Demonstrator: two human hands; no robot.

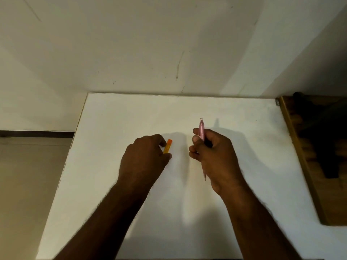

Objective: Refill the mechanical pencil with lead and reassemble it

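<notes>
A pink mechanical pencil (202,128) stands nearly upright in my right hand (212,152), which is closed around its middle. Its cap end points away from me and its thin tip pokes out below the hand. My left hand (144,158) rests on the white table (244,128) and pinches a small orange lead case (167,146) between thumb and fingers. Only the case's upper half shows; the rest is hidden by the fingers. The two hands are apart, with a gap of bare table between them.
The white table meets a pale wall at the back. A dark wooden piece of furniture (304,147) runs along the table's right edge. The table's left edge drops to a tiled floor (28,175).
</notes>
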